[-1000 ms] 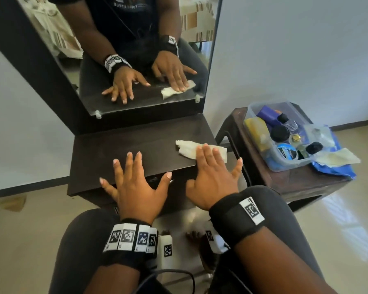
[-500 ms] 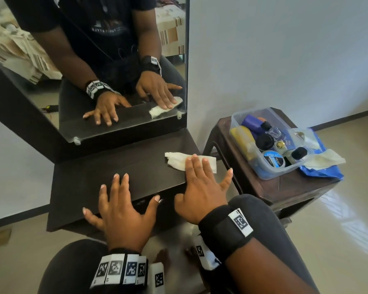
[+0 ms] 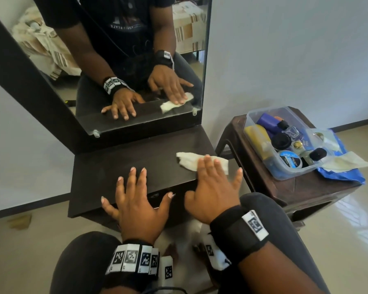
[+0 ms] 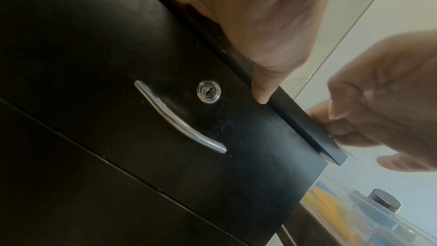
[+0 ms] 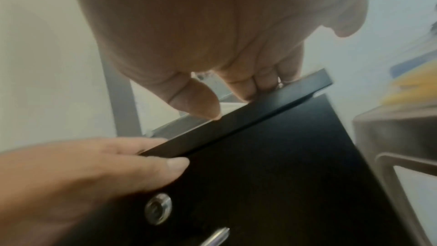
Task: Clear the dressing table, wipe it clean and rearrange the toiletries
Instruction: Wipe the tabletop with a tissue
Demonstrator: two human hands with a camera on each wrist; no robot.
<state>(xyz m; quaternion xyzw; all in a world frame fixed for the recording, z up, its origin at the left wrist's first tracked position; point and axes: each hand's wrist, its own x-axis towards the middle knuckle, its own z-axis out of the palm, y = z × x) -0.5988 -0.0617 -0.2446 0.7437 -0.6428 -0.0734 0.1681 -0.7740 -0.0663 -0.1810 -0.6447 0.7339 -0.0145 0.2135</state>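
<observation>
The dark dressing table (image 3: pixel 123 162) stands under its mirror with a bare top. A white wipe (image 3: pixel 189 161) lies near the top's right front corner. My right hand (image 3: pixel 215 185) lies flat with straight fingers pressing on the wipe's near end. My left hand (image 3: pixel 136 200) rests spread and flat on the front edge, to the left of the right hand. From the left wrist view, the left hand (image 4: pixel 260 35) lies over the table's edge above a drawer with a chrome handle (image 4: pixel 179 119) and a keyhole (image 4: pixel 208 92). In the right wrist view, the right hand (image 5: pixel 212 44) reaches over the same edge.
A brown stool (image 3: pixel 289 187) stands right of the table. It carries a clear plastic tub (image 3: pixel 261 145) holding several toiletries, a blue wipe packet (image 3: pixel 340 175) and a loose wipe (image 3: pixel 344 162). A wall stands behind, floor on both sides. The mirror (image 3: pixel 123 60) reflects my arms.
Both hands and the wipe stay where they were on the table; only the head view has shifted and tilted.
</observation>
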